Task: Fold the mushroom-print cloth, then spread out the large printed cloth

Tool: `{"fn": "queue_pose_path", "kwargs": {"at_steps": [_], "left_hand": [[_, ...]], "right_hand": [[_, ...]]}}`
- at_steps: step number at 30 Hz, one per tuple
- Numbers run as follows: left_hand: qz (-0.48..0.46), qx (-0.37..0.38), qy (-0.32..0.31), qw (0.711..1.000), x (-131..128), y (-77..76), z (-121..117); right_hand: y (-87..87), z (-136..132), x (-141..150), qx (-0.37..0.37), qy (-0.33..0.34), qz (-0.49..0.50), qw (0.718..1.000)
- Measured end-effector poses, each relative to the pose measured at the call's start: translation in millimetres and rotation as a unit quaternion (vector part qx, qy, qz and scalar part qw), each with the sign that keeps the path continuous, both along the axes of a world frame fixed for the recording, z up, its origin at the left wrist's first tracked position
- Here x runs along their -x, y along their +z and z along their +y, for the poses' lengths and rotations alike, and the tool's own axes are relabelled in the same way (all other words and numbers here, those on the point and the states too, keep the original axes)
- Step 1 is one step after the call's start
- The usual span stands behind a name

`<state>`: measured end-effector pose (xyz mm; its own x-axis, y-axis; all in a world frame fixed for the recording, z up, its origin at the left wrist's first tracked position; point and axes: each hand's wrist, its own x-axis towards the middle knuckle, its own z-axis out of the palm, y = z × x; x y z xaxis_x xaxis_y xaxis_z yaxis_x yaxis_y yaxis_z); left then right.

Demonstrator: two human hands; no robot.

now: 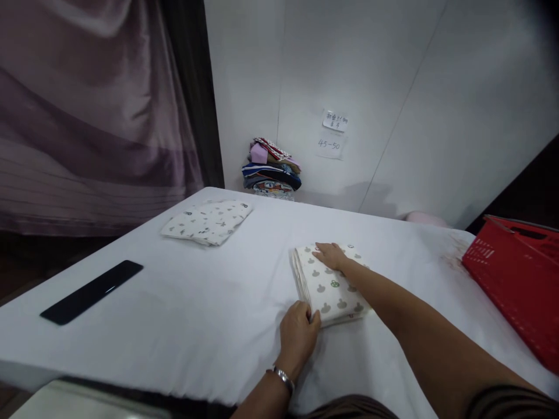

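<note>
A folded white cloth (321,294) with grey mushroom-like prints and a small green figure lies on the white-covered table in front of me. At its near left corner, my left hand (299,333) is closed, with the thumb on top and the fingers curled at the edge. A silver bracelet circles that wrist. My right hand (331,256) rests flat on the cloth's far part, fingers stretched toward the left. Layered folds show along the cloth's left side. My right forearm hides part of its right side.
Another folded printed cloth (208,222) lies at the table's far left. A flat black panel (92,292) is nearer me. A red plastic basket (515,279) stands at the right. Stacked fabrics (273,171) and paper signs (331,145) are by the wall; a curtain (87,116) hangs left.
</note>
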<state>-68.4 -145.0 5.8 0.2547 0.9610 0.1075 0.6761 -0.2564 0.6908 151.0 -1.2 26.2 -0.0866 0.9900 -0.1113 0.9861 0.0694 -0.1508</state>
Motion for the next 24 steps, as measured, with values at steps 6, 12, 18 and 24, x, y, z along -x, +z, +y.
{"fn": "queue_pose_path", "kwargs": {"at_steps": [6, 12, 18, 24], "left_hand": [[0.007, 0.004, 0.003, 1.0, 1, 4.5, -1], [0.01, -0.002, 0.006, 1.0, 1, 5.1, -2], [0.027, 0.012, 0.0, 1.0, 1, 9.4, -2], [0.016, -0.005, -0.013, 1.0, 1, 8.5, -3]], "right_hand": [[4.2, 7, -1, 0.009, 0.0, -0.007, 1.0], [14.9, -8, -34, -0.021, -0.058, -0.029, 0.998], [-2.0, -30, -55, -0.015, -0.105, -0.027, 0.994], [5.2, -36, -70, -0.045, -0.131, 0.027, 0.99]]}}
